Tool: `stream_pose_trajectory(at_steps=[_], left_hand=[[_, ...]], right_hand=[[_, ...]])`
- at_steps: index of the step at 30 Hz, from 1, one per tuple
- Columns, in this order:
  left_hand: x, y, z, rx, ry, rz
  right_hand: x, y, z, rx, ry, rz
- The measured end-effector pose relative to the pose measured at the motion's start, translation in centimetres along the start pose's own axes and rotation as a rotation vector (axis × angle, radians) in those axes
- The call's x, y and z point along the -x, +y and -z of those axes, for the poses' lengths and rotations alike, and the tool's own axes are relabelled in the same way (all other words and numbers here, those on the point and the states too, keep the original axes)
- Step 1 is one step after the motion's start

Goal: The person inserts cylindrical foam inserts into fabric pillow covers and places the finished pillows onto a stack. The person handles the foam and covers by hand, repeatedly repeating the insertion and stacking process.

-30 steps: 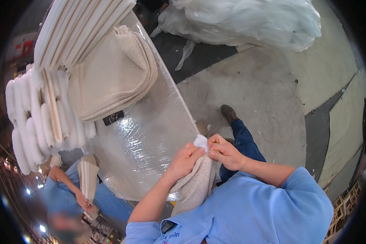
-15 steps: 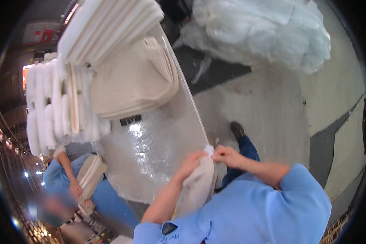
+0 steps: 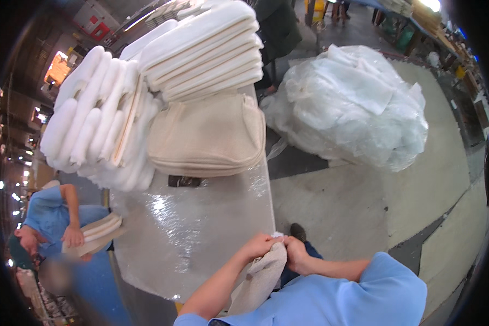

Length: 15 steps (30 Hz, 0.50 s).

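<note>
Beige cloth (image 3: 263,280) pinched at its far end, both hands clenched on it: left hand (image 3: 262,244) and right hand (image 3: 296,254) side by side, neither nearer. White material (image 3: 277,234) showing just beyond the fingers. Position: near end of bench (image 3: 223,228), by the right edge. Long axis running from grip back toward the blue shirt (image 3: 331,296), slanting left. Beige stack (image 3: 204,138) well apart, farther up that edge.
</note>
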<state>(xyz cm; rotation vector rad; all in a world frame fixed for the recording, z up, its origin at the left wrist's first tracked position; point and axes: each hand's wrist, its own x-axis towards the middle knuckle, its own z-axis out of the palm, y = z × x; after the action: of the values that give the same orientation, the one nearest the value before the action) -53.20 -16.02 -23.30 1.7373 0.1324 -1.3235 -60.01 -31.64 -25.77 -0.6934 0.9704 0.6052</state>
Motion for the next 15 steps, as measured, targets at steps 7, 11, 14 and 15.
stream_pose_trajectory(at_steps=[7,11,14,15], left_hand=[[-0.4,3.2,0.3,-0.158,-0.119,0.101],[-1.4,0.8,-0.6,-0.057,-0.069,-0.096],[-1.2,0.6,0.4,-0.138,-0.072,-0.167],[-1.2,0.6,0.5,-0.204,-0.007,-0.239]], right_hand=[[-1.2,-0.1,0.2,-0.121,-0.098,-0.102],[-3.4,0.3,0.6,-0.202,-0.067,-0.183],[-3.5,0.4,-0.4,-0.194,-0.034,-0.15],[-3.5,0.3,-0.7,-0.138,0.068,-0.114]])
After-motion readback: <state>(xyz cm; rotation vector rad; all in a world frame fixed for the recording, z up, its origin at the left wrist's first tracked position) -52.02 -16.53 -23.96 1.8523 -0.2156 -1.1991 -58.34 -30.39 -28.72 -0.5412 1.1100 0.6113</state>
